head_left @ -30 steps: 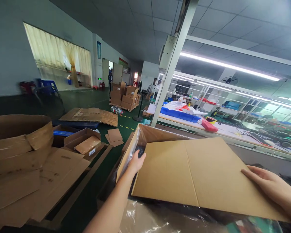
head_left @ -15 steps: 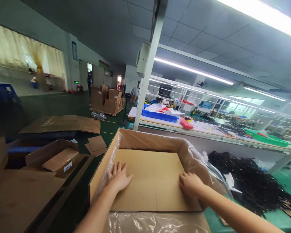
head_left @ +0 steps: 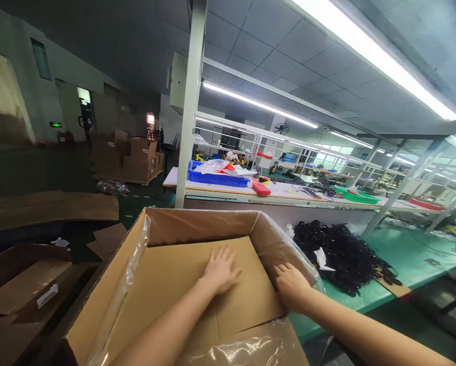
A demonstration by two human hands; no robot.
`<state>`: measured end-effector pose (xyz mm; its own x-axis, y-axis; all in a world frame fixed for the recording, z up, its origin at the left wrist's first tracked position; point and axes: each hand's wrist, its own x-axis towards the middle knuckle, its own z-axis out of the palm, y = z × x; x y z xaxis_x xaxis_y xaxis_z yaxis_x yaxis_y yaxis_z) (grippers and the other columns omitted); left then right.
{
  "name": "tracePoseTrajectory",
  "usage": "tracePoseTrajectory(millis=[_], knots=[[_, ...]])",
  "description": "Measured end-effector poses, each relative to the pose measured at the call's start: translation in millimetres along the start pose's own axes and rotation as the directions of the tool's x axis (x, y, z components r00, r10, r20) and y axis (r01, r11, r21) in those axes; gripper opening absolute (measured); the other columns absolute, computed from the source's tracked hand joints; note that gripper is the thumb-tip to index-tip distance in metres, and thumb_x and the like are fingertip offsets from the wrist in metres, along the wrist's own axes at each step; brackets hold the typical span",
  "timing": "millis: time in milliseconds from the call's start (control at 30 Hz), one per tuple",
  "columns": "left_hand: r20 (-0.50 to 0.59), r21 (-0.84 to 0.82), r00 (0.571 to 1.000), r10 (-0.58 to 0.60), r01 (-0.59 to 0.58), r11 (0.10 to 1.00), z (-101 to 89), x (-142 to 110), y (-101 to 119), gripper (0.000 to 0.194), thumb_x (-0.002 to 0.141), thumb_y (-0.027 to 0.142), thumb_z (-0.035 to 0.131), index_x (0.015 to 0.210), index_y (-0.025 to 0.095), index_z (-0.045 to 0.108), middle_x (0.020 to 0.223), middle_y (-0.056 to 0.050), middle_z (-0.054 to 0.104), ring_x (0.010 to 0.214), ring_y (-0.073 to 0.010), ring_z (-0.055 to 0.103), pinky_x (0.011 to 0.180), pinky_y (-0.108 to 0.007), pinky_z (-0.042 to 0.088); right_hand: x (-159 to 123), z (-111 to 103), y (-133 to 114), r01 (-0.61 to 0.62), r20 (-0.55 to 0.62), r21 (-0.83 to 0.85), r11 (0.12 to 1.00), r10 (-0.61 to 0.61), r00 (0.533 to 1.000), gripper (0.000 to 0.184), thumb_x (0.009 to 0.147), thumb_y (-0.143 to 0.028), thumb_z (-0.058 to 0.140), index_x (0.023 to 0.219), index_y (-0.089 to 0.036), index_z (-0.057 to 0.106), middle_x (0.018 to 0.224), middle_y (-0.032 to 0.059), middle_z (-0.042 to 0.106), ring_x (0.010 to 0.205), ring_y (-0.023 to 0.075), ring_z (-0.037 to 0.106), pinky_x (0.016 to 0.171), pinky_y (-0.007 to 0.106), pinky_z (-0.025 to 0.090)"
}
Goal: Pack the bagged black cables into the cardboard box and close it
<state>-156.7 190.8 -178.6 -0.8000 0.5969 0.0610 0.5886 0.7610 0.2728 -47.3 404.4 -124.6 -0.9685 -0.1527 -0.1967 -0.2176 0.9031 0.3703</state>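
Note:
A large open carton lined with a clear plastic bag stands in front of me. Inside it lies a flat cardboard sheet. My left hand rests on the sheet near its middle, palm down and fingers spread, a little blurred. At the right side, my right hand presses by the sheet's edge against the lined wall, its fingers stretched and nothing seen in them. Shiny plastic film shows at the near end of the box, beyond the sheet.
A heap of black straps or cords lies on a green surface at right. Behind the carton runs a workbench with a blue tray and a green tray. Flattened cardboard and stacked cartons are at left.
My left hand has moved from the sheet's left side to its middle. The right hand stays by the right edge. The view has turned to the right.

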Motion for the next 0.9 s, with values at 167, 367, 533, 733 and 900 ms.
tracePoseTrajectory(millis=[167,367,533,733,900], knots=[[0.050,-0.066,0.994,0.096,-0.093,0.994,53.2,34.9,22.3,0.069,0.092,0.059,0.034,0.150,0.023,0.034,0.160,-0.009,0.020,0.149,-0.0288,0.013,0.119,-0.056,0.004,-4.0,-5.7,0.0,-0.037,0.044,0.005,0.999,0.036,0.998,0.026,0.083,-0.021,0.062,0.100,-0.006,0.075,0.113,0.0233,0.068,0.110,0.0335,0.060,0.092,0.043,0.045],[0.060,-0.090,0.996,0.072,-0.067,0.994,81.3,39.6,-2.4,0.072,0.090,0.060,0.033,0.152,0.023,0.028,0.161,-0.010,0.015,0.149,-0.0308,0.008,0.116,-0.062,-0.001,-1.1,-27.2,6.8,-0.101,-0.015,0.157,0.982,0.104,0.994,0.025,0.081,-0.033,0.067,0.092,-0.012,0.075,0.100,0.0168,0.072,0.099,0.0305,0.066,0.087,0.037,0.047],[0.042,-0.123,0.995,0.089,-0.083,0.989,88.6,46.8,6.8,0.073,0.089,0.062,0.033,0.151,0.024,0.031,0.161,-0.012,0.017,0.149,-0.0316,0.009,0.116,-0.063,-0.001,17.7,-68.1,49.8,-0.283,-0.246,0.315,0.906,0.366,0.898,0.044,0.098,-0.037,0.042,0.135,-0.015,0.049,0.141,0.0146,0.051,0.128,0.0261,0.048,0.105,0.035,0.035],[-0.014,-0.161,0.994,0.108,-0.109,0.981,95.5,45.5,11.4,0.074,0.088,0.064,0.035,0.150,0.024,0.033,0.161,-0.011,0.019,0.149,-0.0302,0.009,0.117,-0.060,-0.003,40.2,-55.5,94.2,-0.493,-0.033,0.496,0.715,0.583,0.812,0.035,0.091,-0.045,0.058,0.097,-0.011,0.066,0.091,0.0122,0.070,0.084,0.0242,0.067,0.076,0.036,0.049],[-0.028,-0.194,0.994,0.106,-0.110,0.975,96.5,44.8,9.0,0.073,0.088,0.064,0.037,0.150,0.024,0.034,0.161,-0.010,0.019,0.149,-0.0302,0.009,0.117,-0.060,-0.005,44.3,-68.1,101.0,-0.492,0.062,0.668,0.559,0.617,0.785,0.034,0.096,-0.041,0.054,0.077,-0.014,0.060,0.058,-0.0066,0.052,0.046,0.0083,0.049,0.050,0.023,0.044]])
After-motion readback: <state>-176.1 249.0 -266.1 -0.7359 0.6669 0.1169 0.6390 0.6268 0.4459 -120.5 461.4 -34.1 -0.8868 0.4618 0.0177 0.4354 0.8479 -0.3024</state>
